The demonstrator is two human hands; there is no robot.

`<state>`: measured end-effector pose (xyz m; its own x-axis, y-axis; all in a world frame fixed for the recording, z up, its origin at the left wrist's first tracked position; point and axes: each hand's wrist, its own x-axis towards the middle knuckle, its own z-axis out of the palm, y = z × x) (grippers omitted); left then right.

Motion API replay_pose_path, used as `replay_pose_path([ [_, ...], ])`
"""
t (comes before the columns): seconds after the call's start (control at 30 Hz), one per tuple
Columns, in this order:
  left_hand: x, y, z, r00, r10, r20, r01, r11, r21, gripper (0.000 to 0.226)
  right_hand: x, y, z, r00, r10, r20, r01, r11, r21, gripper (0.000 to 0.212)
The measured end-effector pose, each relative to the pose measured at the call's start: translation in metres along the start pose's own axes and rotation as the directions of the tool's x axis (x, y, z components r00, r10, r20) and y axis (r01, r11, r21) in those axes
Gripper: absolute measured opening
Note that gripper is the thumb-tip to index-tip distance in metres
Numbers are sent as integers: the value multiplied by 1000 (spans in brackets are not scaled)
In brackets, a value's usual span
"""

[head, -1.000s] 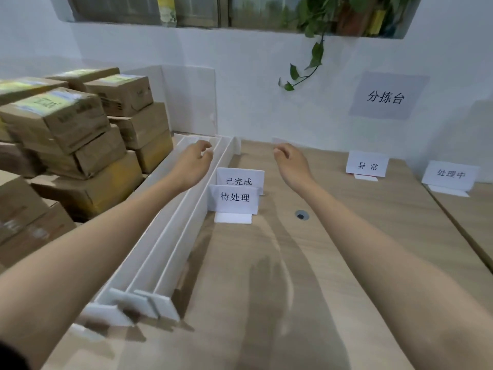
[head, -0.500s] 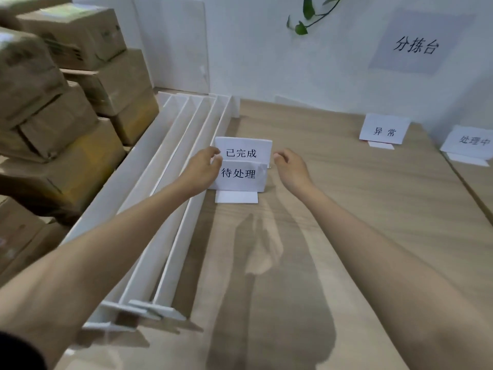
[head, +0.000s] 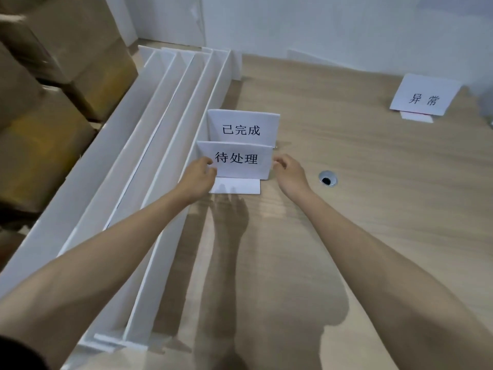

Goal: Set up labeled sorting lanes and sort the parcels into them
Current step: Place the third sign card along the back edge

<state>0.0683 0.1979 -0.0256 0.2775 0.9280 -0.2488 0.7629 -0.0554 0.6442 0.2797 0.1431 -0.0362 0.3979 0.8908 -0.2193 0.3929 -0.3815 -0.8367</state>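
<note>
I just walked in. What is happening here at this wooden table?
A person is setting up lane signs. The left hand and the right hand pinch the side edges of the white standing card marked 待处理. It stands on the light wooden table in front of the white card marked 已完成, beside the long white divider boards. The brown cardboard parcels sit stacked at the left, untouched.

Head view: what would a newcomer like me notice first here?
Two bare arms reach to a white sign reading 待处理 in the middle of the wooden table: the left hand pinches its left edge, and the right hand curls at its right edge. Right behind it stands a second sign reading 已完成. Long white divider boards stand on edge along the left, with stacked cardboard boxes beyond them.
</note>
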Motion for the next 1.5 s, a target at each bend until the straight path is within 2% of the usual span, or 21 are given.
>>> replay_pose_path([
  [0.17, 22, -19, 5, 998, -67, 12, 67, 998, 22, 49, 20, 15, 13, 999, 33, 5, -33, 999, -10, 32],
  [0.27, 33, -25, 6, 995, -96, -8, 96, 993, 61, 42, 27, 18, 16, 1000, 29, 4, -29, 999, -16, 31],
  [0.37, 42, -24, 6, 994, -105, -11, 105, 994, 44, 50, 35, 21, 20, 999, 41, 18, -41, 999, 3, 31],
  [0.5, 54, -25, 7, 996, -93, -17, 93, 995, 30, 32, 42, 20, 25, 999, 47, 18, -48, 999, 15, 31],
  [0.7, 57, -28, 8, 998, -60, -6, 60, 998, 8, 26, 39, 16, 21, 998, 69, 0, -69, 997, 21, 37],
  [1.0, 41, 7, -10, 996, 68, -61, -71, 996, -62, 29, 17, -7, -16, 997, 16, -72, -13, 999, 33, 38],
  [1.27, 12, 47, -35, 967, 240, -83, -238, 971, 32, 36, -18, -33, -64, 979, -47, -198, 52, 999, 18, 43],
  [1.5, -7, 88, -39, 946, 319, -52, -315, 946, 81, 46, -39, -41, -104, 960, -84, -267, 92, 996, 18, 45],
])
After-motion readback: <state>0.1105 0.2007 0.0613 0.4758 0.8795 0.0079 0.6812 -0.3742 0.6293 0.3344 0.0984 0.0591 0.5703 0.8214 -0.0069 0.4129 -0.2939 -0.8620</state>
